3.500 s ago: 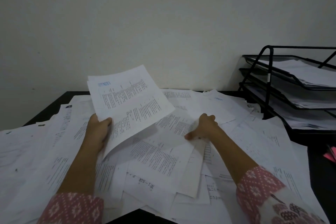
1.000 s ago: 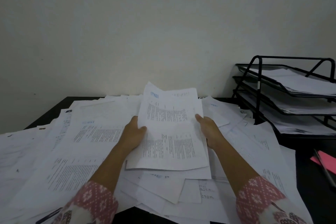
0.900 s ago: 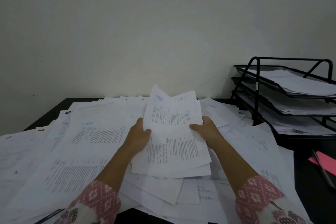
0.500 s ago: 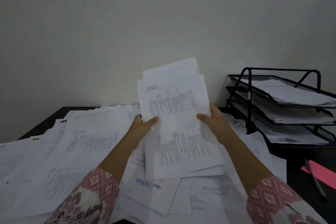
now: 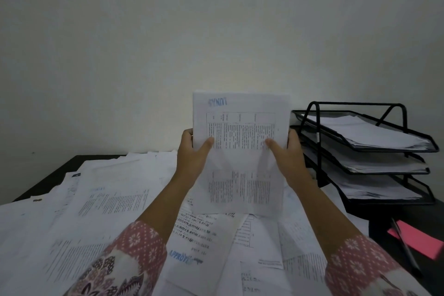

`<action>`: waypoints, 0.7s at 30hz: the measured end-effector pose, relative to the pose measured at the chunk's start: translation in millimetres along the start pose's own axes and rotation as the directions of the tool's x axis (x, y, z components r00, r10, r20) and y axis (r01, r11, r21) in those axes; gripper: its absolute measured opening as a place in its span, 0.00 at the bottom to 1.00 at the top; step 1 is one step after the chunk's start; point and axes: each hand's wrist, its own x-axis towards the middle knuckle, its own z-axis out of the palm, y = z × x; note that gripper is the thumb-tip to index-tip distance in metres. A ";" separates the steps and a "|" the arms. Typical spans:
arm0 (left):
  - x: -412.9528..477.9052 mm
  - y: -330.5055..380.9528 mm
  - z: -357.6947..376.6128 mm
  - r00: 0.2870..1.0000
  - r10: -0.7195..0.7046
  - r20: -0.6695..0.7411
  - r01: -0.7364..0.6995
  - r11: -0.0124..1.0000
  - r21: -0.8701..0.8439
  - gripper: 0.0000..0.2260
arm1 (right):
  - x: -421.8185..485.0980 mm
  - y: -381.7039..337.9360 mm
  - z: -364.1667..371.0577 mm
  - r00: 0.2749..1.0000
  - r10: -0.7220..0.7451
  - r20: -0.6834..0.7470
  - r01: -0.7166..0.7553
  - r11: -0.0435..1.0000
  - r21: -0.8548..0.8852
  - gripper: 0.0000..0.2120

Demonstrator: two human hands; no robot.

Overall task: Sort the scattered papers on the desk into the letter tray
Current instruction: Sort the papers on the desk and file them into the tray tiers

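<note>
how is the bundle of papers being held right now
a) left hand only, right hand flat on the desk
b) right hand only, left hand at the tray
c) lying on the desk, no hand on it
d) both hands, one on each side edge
d: the left hand and the right hand each grip a side edge of the papers, which are held upright above the desk.
</note>
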 end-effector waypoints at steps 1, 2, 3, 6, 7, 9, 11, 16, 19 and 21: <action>-1.1 0.5 0.6 1.000 0.002 0.007 -0.002 1.000 0.012 0.14 | -0.8 -0.5 -0.4 1.000 -0.003 -0.009 0.003 1.000 -0.007 0.11; -2.0 0.7 1.1 1.000 0.000 0.013 0.000 1.000 0.026 0.13 | -0.9 -0.6 -0.9 1.000 -0.003 -0.018 0.003 1.000 -0.004 0.11; -3.0 0.3 1.4 1.000 -0.005 0.017 0.004 0.999 0.044 0.13 | -1.2 -1.1 -1.9 1.000 0.000 -0.024 0.000 1.000 0.005 0.11; -6.1 -2.5 2.3 0.999 -0.042 0.033 0.038 0.994 0.100 0.11 | -0.8 -1.5 -4.6 1.000 0.020 -0.019 -0.019 1.000 0.011 0.11; -6.4 -3.7 3.0 0.998 -0.050 0.040 0.045 0.992 0.119 0.10 | -1.1 -1.7 -5.5 1.000 0.019 -0.015 -0.019 1.000 -0.010 0.10; -8.0 -3.7 4.4 0.998 -0.046 0.045 0.038 0.987 0.157 0.10 | -1.4 -2.8 -7.4 1.000 0.009 -0.012 -0.010 0.998 -0.063 0.08; -8.3 -0.7 7.0 0.998 -0.026 0.049 0.018 0.985 0.169 0.12 | -0.7 -4.8 -11.6 1.000 0.014 -0.014 -0.015 0.998 -0.068 0.08; -4.3 11.3 19.3 0.992 -0.049 0.115 0.020 0.969 0.244 0.12 | 4.0 -8.0 -29.7 0.998 0.056 -0.041 -0.057 0.997 -0.041 0.08; -1.2 13.8 28.5 0.969 -0.137 0.207 0.062 0.941 0.333 0.11 | 7.7 -7.3 -47.0 0.987 0.144 -0.077 -0.145 0.989 -0.015 0.10; -2.1 13.0 36.5 0.940 -0.208 0.271 0.084 0.910 0.406 0.15 | 7.9 -4.1 -58.5 0.974 0.198 -0.111 -0.202 0.979 -0.023 0.11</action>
